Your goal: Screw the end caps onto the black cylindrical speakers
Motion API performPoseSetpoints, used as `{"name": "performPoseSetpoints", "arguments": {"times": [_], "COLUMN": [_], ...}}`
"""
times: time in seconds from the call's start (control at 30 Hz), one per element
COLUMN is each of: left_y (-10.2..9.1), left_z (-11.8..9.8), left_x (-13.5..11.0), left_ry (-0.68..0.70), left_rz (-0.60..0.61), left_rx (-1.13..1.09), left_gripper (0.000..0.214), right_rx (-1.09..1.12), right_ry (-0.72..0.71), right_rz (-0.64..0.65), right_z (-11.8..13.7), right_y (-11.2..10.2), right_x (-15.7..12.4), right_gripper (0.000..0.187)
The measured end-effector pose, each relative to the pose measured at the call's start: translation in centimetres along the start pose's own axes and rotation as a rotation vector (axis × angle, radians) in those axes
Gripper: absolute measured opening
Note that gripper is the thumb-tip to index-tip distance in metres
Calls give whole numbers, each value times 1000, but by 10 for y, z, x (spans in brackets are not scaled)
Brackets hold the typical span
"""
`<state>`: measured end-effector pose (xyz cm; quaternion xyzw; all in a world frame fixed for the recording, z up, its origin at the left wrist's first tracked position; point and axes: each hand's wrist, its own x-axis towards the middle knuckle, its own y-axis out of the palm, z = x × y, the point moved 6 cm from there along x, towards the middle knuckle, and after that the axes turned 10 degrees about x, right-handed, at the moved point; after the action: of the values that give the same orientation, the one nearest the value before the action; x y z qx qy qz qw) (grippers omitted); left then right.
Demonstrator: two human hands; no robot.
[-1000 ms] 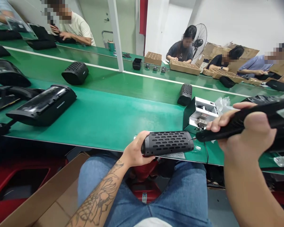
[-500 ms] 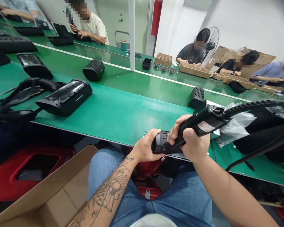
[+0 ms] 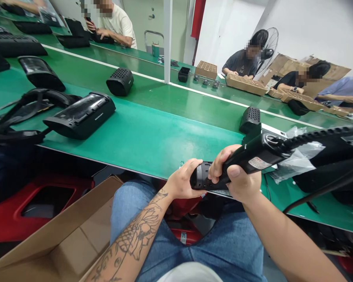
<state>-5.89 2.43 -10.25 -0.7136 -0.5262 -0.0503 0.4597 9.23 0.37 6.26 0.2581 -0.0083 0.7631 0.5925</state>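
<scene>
One green bench, white wall; left hand clasping housing, right hand clasping screwdriver

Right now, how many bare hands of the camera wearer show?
2: left hand gripping a black slotted plastic casing; right hand around a black cylindrical corded tool. Some fingers are hidden.

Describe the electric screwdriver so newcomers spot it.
Find the green workbench, then the right hand at its near edge. It holds the black electric screwdriver, partly hiding the slotted housing in the left hand. The cord leaving its labelled end distinguishes it from that housing.
</scene>
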Motion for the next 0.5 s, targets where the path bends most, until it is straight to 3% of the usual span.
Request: {"name": "performPoseSetpoints", "arguments": {"times": [0.23,0.5], "left_y": [-1,-2], "left_z": [-3,-1], "left_x": [1,2], "left_ry": [34,29], "left_rz": [-29,-33], "left_rx": [7,28], "left_gripper": [115,112], "right_rx": [67,29], "right_ry": [25,52], "right_rz": [133,143], "right_z": [-6,-11], "right_y": [1,1], "right_x": [0,0], "right_gripper": [35,37]}}
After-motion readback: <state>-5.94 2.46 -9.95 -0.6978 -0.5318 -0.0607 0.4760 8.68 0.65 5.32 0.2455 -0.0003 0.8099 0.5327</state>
